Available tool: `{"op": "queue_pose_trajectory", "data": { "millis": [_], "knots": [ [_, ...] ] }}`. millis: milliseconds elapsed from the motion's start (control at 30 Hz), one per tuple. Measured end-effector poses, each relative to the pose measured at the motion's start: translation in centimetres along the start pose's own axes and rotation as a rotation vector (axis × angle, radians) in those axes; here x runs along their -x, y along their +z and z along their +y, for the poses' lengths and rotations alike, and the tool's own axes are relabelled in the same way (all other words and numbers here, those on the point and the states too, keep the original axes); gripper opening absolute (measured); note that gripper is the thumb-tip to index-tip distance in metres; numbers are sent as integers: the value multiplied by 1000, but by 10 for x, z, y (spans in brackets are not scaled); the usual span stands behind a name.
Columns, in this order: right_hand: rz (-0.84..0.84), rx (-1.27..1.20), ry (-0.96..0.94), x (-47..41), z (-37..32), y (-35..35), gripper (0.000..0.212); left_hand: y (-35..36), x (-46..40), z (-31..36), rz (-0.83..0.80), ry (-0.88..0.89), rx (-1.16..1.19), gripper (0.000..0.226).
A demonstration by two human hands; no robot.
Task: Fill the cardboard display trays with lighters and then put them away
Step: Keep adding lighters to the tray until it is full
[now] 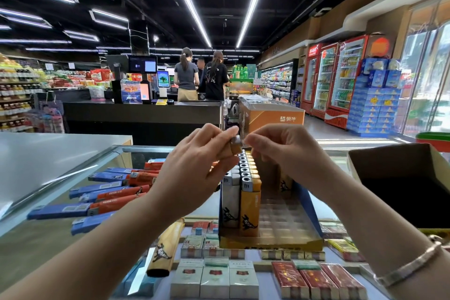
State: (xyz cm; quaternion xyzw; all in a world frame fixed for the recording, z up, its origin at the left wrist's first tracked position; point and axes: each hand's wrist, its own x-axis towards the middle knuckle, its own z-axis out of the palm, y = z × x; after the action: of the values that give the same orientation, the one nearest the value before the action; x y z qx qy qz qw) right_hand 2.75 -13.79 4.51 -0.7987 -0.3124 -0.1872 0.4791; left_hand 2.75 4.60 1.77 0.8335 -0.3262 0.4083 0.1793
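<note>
- Lighters (pixel 246 178) stand upright in two rows along the left side of the tray (pixel 272 242), one row pale, one row yellow; the rest of the tray's slots show bare.
- Head view: the tray sits on the glass tabletop (pixel 48 234), with cigarette packs (pixel 214 280) visible under the glass.
- The left hand (pixel 194 170) grips one yellow lighter (pixel 235 145) with curled fingers, held up just above the far end of the rows.
- The right hand (pixel 280 151) pinches at that lighter's metal top; whether it holds a tag or just the cap I cannot tell.
- Loose blue and red lighters (pixel 104 192) lie scattered on the tabletop to the left, well apart from the tray.
- One more yellow lighter (pixel 165 248) lies flat near the tray's front left corner.
- A brown box (pixel 399 178) stands open at the right.
- Judgement: filling is in hand, and early, since most slots look unfilled.
- Next, the held lighter would need turning upright, base down, and lowering into the next free slot of the yellow row without knocking its neighbours.
</note>
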Motion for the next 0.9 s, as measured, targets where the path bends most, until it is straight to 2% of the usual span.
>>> {"op": "queue_pose_trajectory", "data": {
  "millis": [67,167,300,367,433,500,567,667,733,900],
  "knots": [
    [-68,-78,20,1,-4,5,26,0,0,-1,21,42,-29,55],
    [-84,-101,56,1,-3,7,30,-1,-1,-2,43,71,-25,55],
    [-77,-208,104,2,-1,9,6,-1,-2,-2,56,76,-10,56],
    [-71,-282,139,2,0,5,3,0,0,-3,41,28,33,61],
    [2,-414,181,0,0,-4,3,2,2,-5,-33,-112,146,73],
    [116,-567,209,-3,1,-15,3,6,3,-9,-174,-229,262,81],
    [226,-614,219,-4,2,-25,10,8,4,-12,-295,-252,316,78],
    [295,-510,214,-4,9,-36,12,7,4,-13,-402,-232,368,62],
    [289,-353,213,-4,14,-41,11,7,4,-13,-446,-205,387,58],
    [130,41,185,-4,23,-45,11,5,5,-10,-498,-139,308,56]
  ]
}}
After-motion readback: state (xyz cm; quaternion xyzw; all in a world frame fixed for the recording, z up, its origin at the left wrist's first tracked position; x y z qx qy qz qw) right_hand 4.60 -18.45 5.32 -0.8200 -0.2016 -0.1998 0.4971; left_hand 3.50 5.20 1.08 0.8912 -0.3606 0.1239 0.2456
